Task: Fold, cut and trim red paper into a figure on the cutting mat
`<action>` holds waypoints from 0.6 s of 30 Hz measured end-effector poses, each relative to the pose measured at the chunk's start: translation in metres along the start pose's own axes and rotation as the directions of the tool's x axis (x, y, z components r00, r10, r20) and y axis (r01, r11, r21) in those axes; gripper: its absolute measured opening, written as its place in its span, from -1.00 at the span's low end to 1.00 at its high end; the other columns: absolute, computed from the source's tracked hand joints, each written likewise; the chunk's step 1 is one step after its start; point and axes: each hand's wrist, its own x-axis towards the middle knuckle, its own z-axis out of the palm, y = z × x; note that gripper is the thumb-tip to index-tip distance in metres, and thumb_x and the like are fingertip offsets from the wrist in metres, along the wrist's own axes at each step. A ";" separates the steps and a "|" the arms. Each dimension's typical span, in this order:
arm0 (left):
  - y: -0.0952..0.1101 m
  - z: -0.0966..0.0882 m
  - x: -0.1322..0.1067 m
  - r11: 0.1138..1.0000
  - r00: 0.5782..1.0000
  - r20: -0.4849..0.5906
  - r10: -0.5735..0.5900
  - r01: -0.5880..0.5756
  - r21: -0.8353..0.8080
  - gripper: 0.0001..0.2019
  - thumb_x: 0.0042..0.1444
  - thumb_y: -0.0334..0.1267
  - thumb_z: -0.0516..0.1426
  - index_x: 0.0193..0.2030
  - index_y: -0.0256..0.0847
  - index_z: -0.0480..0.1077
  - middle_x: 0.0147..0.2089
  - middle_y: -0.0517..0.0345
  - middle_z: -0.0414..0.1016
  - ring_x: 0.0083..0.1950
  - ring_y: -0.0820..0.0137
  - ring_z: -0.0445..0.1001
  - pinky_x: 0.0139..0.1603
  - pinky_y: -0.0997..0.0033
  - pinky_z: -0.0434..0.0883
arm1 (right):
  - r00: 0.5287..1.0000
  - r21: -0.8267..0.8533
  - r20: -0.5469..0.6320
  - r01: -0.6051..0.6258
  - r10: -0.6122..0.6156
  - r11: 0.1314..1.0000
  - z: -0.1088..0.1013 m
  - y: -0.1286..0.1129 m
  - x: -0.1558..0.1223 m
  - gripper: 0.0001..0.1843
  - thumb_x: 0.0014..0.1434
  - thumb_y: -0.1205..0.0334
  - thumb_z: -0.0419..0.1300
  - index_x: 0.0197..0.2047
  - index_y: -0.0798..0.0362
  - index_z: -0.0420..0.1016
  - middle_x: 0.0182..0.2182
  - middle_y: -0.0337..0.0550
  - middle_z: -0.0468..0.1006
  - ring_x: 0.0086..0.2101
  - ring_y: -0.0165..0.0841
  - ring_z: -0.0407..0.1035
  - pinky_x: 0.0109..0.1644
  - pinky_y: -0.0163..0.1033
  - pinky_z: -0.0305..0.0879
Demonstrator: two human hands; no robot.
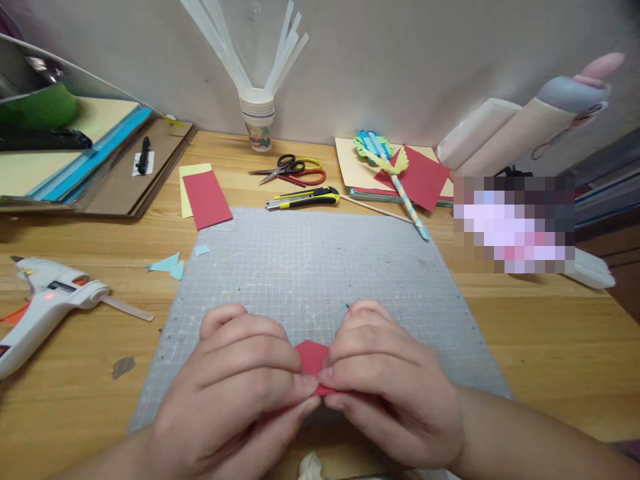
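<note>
Both my hands pinch one piece of red paper (313, 357) over the near part of a grey cutting mat (320, 267). My left hand (240, 380) grips its left side between thumb and fingers. From the right, my right hand (390, 380) pinches it too, the two sets of fingertips almost touching. A pointed top edge of the paper shows between the hands, and its near edge looks folded or rolled. Most of the paper is hidden behind my fingers.
A white glue gun (60, 300) lies left, near blue paper scraps (167, 265). Behind the mat are a box cutter (303, 198), scissors (285, 169), red paper (207, 199) and a paper flower (375, 147). Glue sticks stand in paper cups (258, 123) by the wall.
</note>
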 end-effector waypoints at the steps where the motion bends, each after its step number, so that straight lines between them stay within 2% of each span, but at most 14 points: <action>1: -0.001 0.003 -0.001 1.000 0.999 -0.024 0.029 -0.029 0.007 -0.82 0.12 -0.44 0.17 -0.28 -0.05 0.52 -0.39 0.29 0.58 -0.30 0.37 0.49 -0.01 0.19 0.24 | 1.000 -0.003 -0.007 0.019 -0.019 1.000 0.001 -0.001 0.000 -0.89 0.26 0.38 0.12 -0.20 0.10 0.47 -0.41 -0.17 0.55 -0.39 -0.39 0.39 -0.19 -0.15 0.27; 4: -0.001 0.007 0.000 0.997 0.992 -0.097 0.079 -0.079 0.001 -0.87 0.15 -0.41 0.16 -0.34 -0.11 0.50 -0.42 0.31 0.55 -0.34 0.44 0.48 -0.03 0.24 0.25 | 0.996 -0.012 -0.065 0.054 -0.055 0.998 0.004 -0.005 -0.001 -0.86 0.20 0.47 0.10 -0.27 0.14 0.47 -0.46 -0.17 0.53 -0.44 -0.41 0.37 -0.22 -0.16 0.25; 6: 0.000 0.004 0.003 0.994 0.993 -0.046 0.111 -0.111 0.011 -0.89 0.14 -0.42 0.19 -0.33 -0.11 0.50 -0.41 0.33 0.57 -0.35 0.46 0.50 -0.05 0.28 0.27 | 0.993 -0.012 -0.109 0.044 -0.045 0.999 0.007 -0.009 -0.003 -0.85 0.18 0.50 0.10 -0.30 0.15 0.47 -0.48 -0.17 0.53 -0.45 -0.41 0.37 -0.23 -0.16 0.24; 8: 0.001 -0.003 0.005 0.987 0.985 0.091 0.149 -0.154 0.046 -0.87 0.09 -0.45 0.22 -0.29 -0.11 0.50 -0.37 0.34 0.59 -0.33 0.46 0.52 -0.03 0.28 0.27 | 0.990 -0.013 -0.137 0.024 -0.026 1.000 0.008 -0.011 -0.004 -0.84 0.18 0.50 0.11 -0.31 0.14 0.48 -0.49 -0.18 0.53 -0.45 -0.41 0.38 -0.19 -0.14 0.25; 9: 0.000 -0.006 0.005 0.983 0.978 0.123 0.165 -0.174 0.063 -0.85 0.09 -0.47 0.22 -0.27 -0.11 0.49 -0.35 0.33 0.60 -0.31 0.46 0.52 -0.01 0.28 0.26 | 0.990 -0.016 -0.141 0.016 -0.018 1.000 0.007 -0.012 -0.005 -0.84 0.20 0.50 0.10 -0.30 0.14 0.49 -0.49 -0.18 0.54 -0.45 -0.42 0.38 -0.16 -0.13 0.25; 10: -0.001 -0.010 0.005 0.979 0.971 0.166 0.174 -0.189 0.081 -0.83 0.08 -0.48 0.22 -0.24 -0.11 0.49 -0.32 0.32 0.60 -0.29 0.45 0.52 -0.01 0.27 0.26 | 0.991 -0.020 -0.131 0.011 -0.013 1.000 0.006 -0.011 -0.005 -0.83 0.21 0.50 0.09 -0.29 0.14 0.50 -0.48 -0.19 0.54 -0.45 -0.42 0.38 -0.12 -0.11 0.25; 13: -0.005 -0.016 0.003 0.970 0.960 0.198 0.196 -0.219 0.105 -0.77 0.08 -0.52 0.19 -0.16 -0.14 0.45 -0.26 0.26 0.59 -0.20 0.41 0.51 0.00 0.25 0.25 | 0.998 -0.049 -0.056 0.013 -0.016 0.999 0.000 -0.007 -0.003 -0.85 0.25 0.45 0.10 -0.26 0.14 0.50 -0.44 -0.19 0.56 -0.40 -0.42 0.41 -0.03 -0.07 0.22; 15: -0.007 -0.017 0.002 0.970 0.959 0.193 0.207 -0.227 0.089 -0.74 0.09 -0.53 0.17 -0.11 -0.15 0.42 -0.23 0.23 0.58 -0.17 0.40 0.49 -0.03 0.24 0.26 | 1.000 -0.072 -0.017 0.025 -0.026 0.997 -0.004 -0.001 -0.002 -0.89 0.26 0.38 0.14 -0.22 0.13 0.50 -0.39 -0.16 0.57 -0.34 -0.38 0.43 0.00 -0.06 0.20; 18: -0.006 -0.013 0.001 0.979 0.972 0.137 0.193 -0.200 0.039 -0.75 0.09 -0.53 0.17 -0.12 -0.16 0.40 -0.25 0.23 0.56 -0.20 0.42 0.47 -0.10 0.27 0.29 | 0.999 -0.038 -0.046 0.018 -0.020 0.999 -0.004 0.006 -0.001 -0.89 0.25 0.34 0.16 -0.18 0.09 0.50 -0.36 -0.15 0.58 -0.32 -0.36 0.44 -0.04 -0.07 0.22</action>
